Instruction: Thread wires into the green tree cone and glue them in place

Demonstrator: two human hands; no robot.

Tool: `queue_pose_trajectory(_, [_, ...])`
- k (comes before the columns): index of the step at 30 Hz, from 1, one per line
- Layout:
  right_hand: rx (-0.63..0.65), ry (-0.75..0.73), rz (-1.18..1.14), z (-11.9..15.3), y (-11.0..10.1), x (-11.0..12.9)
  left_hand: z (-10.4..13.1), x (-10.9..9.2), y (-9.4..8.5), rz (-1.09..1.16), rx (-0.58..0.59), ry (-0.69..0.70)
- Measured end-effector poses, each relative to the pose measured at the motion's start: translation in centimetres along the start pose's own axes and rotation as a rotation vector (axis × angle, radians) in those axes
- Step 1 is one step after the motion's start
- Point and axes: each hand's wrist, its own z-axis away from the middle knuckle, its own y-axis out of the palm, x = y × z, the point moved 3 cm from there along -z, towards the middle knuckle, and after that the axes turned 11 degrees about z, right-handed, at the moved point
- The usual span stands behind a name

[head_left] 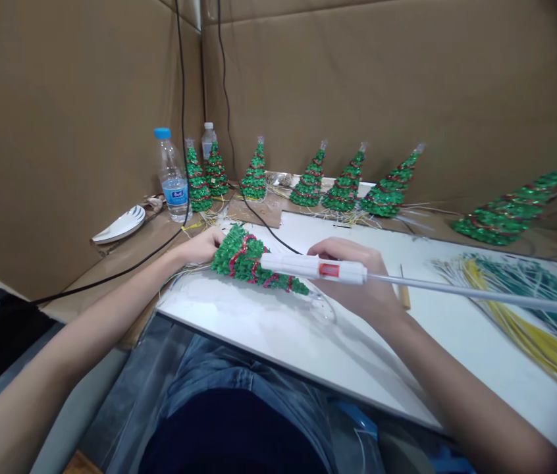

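Note:
A small green tinsel Christmas tree [241,258] with a red garland lies tilted on its side above the white board, its tip pointing right. My left hand [203,246] grips it at the base, with the fingers partly hidden behind the tree. In my right hand [352,263] is a white hot glue gun [291,265], a long pale glue stick [456,290] running out of its back end to the right. The nozzle end of the gun is at the tree's garland; whether it touches cannot be made out.
Several finished-looking trees [311,178] stand along the cardboard wall [382,85]. A water bottle [174,187] and a white dish [120,225] are at the left. Yellow, green and white wires [520,322] lie at the right. A black cord [125,270] crosses the left side of the white board [239,322].

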Motion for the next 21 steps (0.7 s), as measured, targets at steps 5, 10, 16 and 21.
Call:
queue_pose_trajectory(5, [-0.016, -0.033, 0.057, 0.11, 0.39, -0.16, 0.02, 0.19, -0.35, -0.072, -0.003, 0.011])
queue_pose_trajectory(10, [-0.037, -0.055, 0.091, 0.14, 0.54, -0.16, -0.02, 0.33, -0.62, -0.106, 0.014, 0.026])
queue_pose_trajectory(16, [-0.071, -0.106, 0.136, 0.19, 0.60, -0.04, -0.10, 0.28, -0.75, -0.110, 0.030, 0.050])
queue_pose_trajectory(21, [-0.077, -0.126, 0.185, 0.27, 0.70, -0.03, -0.09, 0.45, -0.90, -0.090, 0.033, 0.054])
